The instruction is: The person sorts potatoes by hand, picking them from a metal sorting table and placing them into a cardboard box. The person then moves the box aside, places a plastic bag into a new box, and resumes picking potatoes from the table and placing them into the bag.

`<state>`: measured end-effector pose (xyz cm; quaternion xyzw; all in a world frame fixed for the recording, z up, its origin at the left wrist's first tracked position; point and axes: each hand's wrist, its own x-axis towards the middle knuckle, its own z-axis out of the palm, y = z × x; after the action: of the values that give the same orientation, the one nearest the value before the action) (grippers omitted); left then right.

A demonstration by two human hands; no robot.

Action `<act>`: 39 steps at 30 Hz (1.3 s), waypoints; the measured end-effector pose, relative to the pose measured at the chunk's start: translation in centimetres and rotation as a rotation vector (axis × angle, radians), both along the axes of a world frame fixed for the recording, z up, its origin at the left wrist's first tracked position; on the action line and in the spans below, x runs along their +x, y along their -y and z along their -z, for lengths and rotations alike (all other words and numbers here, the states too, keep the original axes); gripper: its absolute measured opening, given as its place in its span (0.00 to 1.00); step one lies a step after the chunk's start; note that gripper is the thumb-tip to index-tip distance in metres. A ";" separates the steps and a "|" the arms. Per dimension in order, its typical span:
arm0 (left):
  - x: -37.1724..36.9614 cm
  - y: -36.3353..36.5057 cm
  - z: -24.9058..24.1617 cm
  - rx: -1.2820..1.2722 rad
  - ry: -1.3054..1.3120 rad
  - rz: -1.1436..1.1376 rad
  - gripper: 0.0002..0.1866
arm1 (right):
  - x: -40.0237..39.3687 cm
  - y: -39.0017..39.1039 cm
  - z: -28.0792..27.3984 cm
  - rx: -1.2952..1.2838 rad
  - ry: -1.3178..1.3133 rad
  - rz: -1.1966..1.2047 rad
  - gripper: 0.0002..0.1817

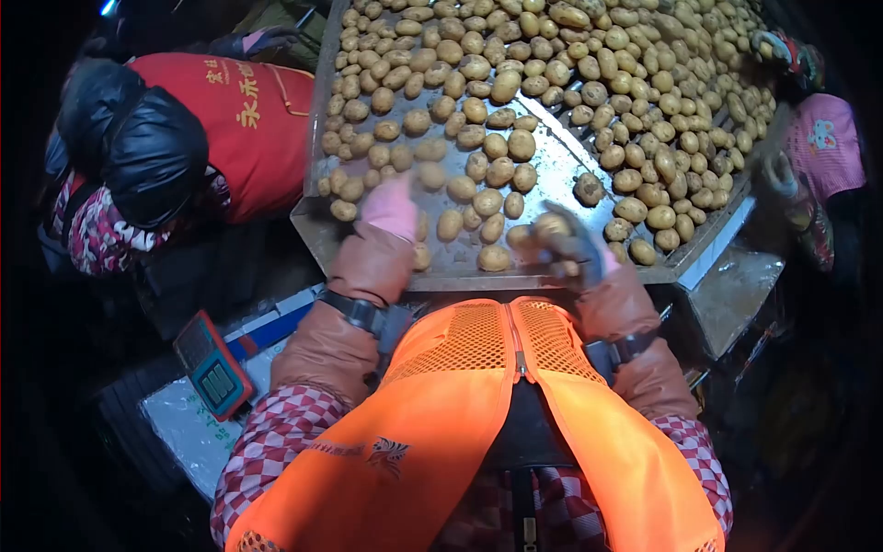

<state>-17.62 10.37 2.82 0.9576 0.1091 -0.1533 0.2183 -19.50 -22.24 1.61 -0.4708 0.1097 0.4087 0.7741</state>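
Observation:
Many potatoes (494, 258) lie over a metal sorting table (441, 282) in front of me. My left hand (394, 204), in a glove with a pink cuff, reaches over the table's near left part; its fingers are smeared by motion beside a blurred potato (430, 175). Near the front edge, my right hand (584, 247) wears a dark grey glove and curls round a potato (552, 224). More potatoes show right beside its fingers. A darker, dirt-covered potato (589, 189) rests on bare metal beyond it.
To the left, a person in a red apron (248, 138) leans at the table. Another person's gloved hand (782, 175) and pink sleeve (825, 138) are at the right edge. A scale display (213, 368) stands low on the left. Denser potatoes (662, 129) cover the far right.

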 end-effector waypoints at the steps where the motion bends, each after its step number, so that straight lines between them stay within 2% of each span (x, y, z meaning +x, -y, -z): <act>1: 0.5 -1.3 1.0 0.176 -0.098 0.045 0.19 | -0.4 3.4 0.9 0.097 -0.041 0.106 0.27; 2: 0.5 -1.7 2.4 0.223 -0.064 0.121 0.19 | -1.0 7.0 2.1 -0.001 -0.009 0.300 0.25; 4: 0.7 -2.5 5.2 0.323 0.008 0.265 0.18 | -2.4 13.4 0.2 0.354 -0.122 0.729 0.22; 5: 0.7 -3.0 6.8 0.334 0.042 0.268 0.16 | -3.2 16.6 -0.7 0.546 -0.149 0.919 0.20; 6: 0.8 -3.3 8.4 0.346 0.078 0.269 0.14 | -4.8 22.1 1.2 0.754 -0.041 0.936 0.20; 7: 1.1 -3.4 9.2 0.357 0.113 0.272 0.12 | -6.3 27.3 2.7 0.791 -0.047 1.009 0.22; 8: 1.7 -3.3 8.4 0.331 0.025 0.233 0.14 | -8.1 32.6 4.3 0.639 -0.022 1.184 0.22; 10: 3.0 -2.7 4.7 0.282 -0.157 0.156 0.18 | -9.5 36.3 4.5 0.441 -0.072 1.133 0.23; 11: 3.2 -2.3 3.5 0.253 -0.097 0.102 0.18 | -9.9 37.2 5.2 0.346 -0.097 1.108 0.23; 12: 2.9 -1.6 2.5 0.225 -0.038 0.051 0.17 | -9.4 35.1 4.9 0.283 -0.117 1.061 0.24; 13: 2.3 -0.7 1.0 0.198 0.023 -0.002 0.17 | -7.7 29.8 3.6 0.277 -0.144 0.970 0.26; 14: 1.7 1.2 -0.3 -0.010 0.024 -0.098 0.21 | -5.8 23.8 2.1 0.308 -0.173 0.845 0.28; 16: 0.6 5.9 -3.8 -0.392 -0.058 0.052 0.26 | -3.0 12.8 -0.3 0.285 -0.180 0.527 0.34; 17: -0.4 7.8 -2.0 -0.512 0.155 0.218 0.24 | -2.3 7.7 -1.4 0.026 -0.095 0.439 0.35; 18: 0.4 10.2 -4.5 -0.486 -0.063 0.298 0.26 | -1.7 5.1 -1.2 0.052 -0.051 0.271 0.34; 19: 1.5 11.3 -3.7 -0.353 0.044 0.467 0.27 | -1.1 3.5 -0.7 0.075 -0.008 0.102 0.33; 21: 3.7 11.5 -0.3 -0.126 0.295 0.672 0.30 | 0.9 1.7 0.3 0.146 -0.074 -0.036 0.29; 22: 4.0 10.8 0.3 -0.008 0.338 0.718 0.31 | 0.8 1.3 0.7 0.028 -0.042 0.088 0.26; 24: 3.7 7.4 1.1 0.226 0.425 0.797 0.33 | 0.0 3.1 0.9 0.036 -0.099 0.261 0.23; 25: 3.1 5.3 2.7 0.067 0.355 0.645 0.32 | -0.4 5.0 1.7 0.035 -0.095 0.310 0.22; 26: 2.4 3.3 4.3 -0.087 0.436 0.544 0.32 | -0.8 6.4 1.6 0.059 -0.133 0.363 0.22; 28: -1.3 -0.3 5.9 0.081 0.458 0.487 0.30 | -1.9 8.6 0.2 0.052 -0.152 0.439 0.24; 31: -4.9 0.7 4.0 0.450 0.454 0.319 0.25 | -3.8 11.8 3.0 0.309 -0.264 0.507 0.25; 32: -5.1 1.7 3.5 0.385 0.482 0.340 0.24 | -4.1 11.7 3.7 0.315 -0.256 0.504 0.31; 34: -4.9 5.7 2.9 0.245 0.553 0.386 0.22 | -4.5 10.5 4.1 0.287 -0.211 0.566 0.33; 36: -4.2 11.1 1.7 -0.161 0.455 0.717 0.22 | -4.7 9.7 4.5 0.318 -0.187 0.591 0.35; 37: -4.7 12.9 2.4 -0.029 0.355 0.819 0.21 | -4.8 9.9 4.7 0.507 -0.153 0.531 0.33; 39: -4.9 15.3 4.8 0.209 0.223 0.894 0.20 | -5.4 9.9 4.6 0.578 -0.118 0.537 0.31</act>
<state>-22.55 -4.98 -2.01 0.9381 -0.3232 -0.1168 0.0438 -24.90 -32.13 -2.98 -0.1638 0.1538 0.2323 0.9463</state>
